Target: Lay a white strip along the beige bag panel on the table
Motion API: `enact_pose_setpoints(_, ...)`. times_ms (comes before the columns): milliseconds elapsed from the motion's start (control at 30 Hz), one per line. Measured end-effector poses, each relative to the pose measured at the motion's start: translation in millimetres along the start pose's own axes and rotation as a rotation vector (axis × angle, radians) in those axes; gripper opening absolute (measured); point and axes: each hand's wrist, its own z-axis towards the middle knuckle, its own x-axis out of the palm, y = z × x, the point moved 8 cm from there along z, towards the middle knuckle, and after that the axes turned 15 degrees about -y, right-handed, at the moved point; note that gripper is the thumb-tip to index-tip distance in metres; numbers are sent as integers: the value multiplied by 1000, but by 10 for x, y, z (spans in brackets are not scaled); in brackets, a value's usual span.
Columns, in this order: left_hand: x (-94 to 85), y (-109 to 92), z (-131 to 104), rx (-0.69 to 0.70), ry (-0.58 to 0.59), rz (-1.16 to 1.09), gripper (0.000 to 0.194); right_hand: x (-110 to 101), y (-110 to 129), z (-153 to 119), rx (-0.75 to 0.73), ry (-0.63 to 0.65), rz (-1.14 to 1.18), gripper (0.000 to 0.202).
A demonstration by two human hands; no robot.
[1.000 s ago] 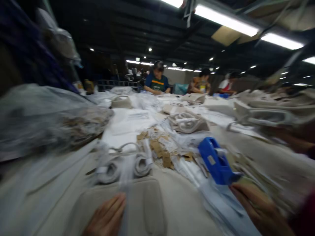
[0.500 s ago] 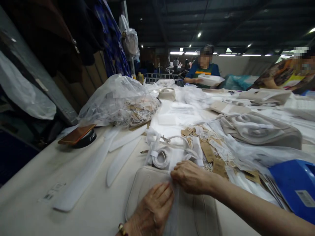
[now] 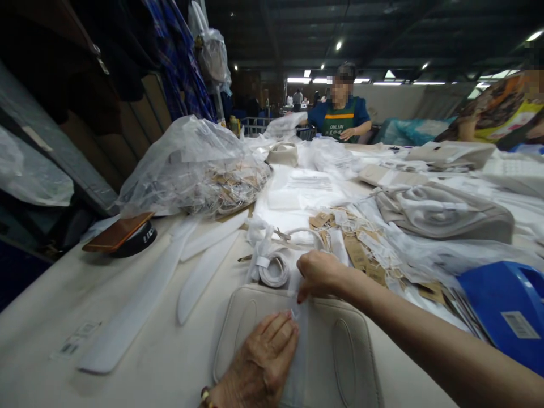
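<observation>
A beige handbag (image 3: 352, 340) lies flat on the table in front of me, with a translucent white strip (image 3: 302, 351) running down its middle. My left hand (image 3: 268, 354) rests on the bag, fingers stretched side by side over the strip. A small clear piece shows at its fingertips. Above it, at the bag's top edge, my right hand (image 3: 321, 275) is closed, thumb pointing down by the strip. Whatever its curled fingers hold is hidden. Just beyond the bag sit a rolled beige strap (image 3: 274, 271) held by a white band and a wrapped handle (image 3: 304, 231).
White foam strips (image 3: 140, 309) and a brown and black object (image 3: 127, 235) lie left. Tags (image 3: 359, 252) and a blue box (image 3: 504, 306) are at right. Farther off are a plastic bag of tags (image 3: 204, 170), another beige bag (image 3: 446, 218) and a co-worker (image 3: 342, 116).
My right hand has shifted slightly up and turned, its thumb now pointing down. My left hand stays on the bag. The co-worker's white packet has swung to the left. The view has moved a little.
</observation>
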Motion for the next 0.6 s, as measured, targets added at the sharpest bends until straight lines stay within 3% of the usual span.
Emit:
enact_pose_setpoints(100, -13, -19, -2, -4, -22, -11, 36, -47, 43, -327, -73, -87, -37, 8)
enact_pose_setpoints(133, -3, -23, -20, -10, -24, -16, 37, -12, 116, -498, -132, -139, -28, 16)
enact_pose_setpoints(200, 30, -13, -65, -49, -16, -29, 36, 30, 433, -935, -445, -400, 12, 34)
enact_pose_setpoints(233, 38, 5, -84, -80, -16, -24, 34, 95, 508, -1134, -490, -516, -6, 42)
enact_pose_setpoints(333, 16, 31, -94, -123, -19, 15, 29, 309, 652, -1562, -533, -719, -35, 36)
enact_pose_setpoints(400, -13, -7, -70, -60, -5, 40, 33, 298, 644, -1735, -532, -778, 35, 30)
enact_pose_setpoints(500, 4, -43, -107, 74, 30, 85, 39, 35, 345, -1981, -471, -775, 137, 26)
enact_pose_setpoints(567, 80, -25, -209, 170, -14, 115, 43, -293, -159, -2223, -263, -846, 119, 23)
enact_pose_setpoints(600, 123, -8, -269, 206, -85, 103, 46, -486, -511, -2392, -84, -917, 94, 22)
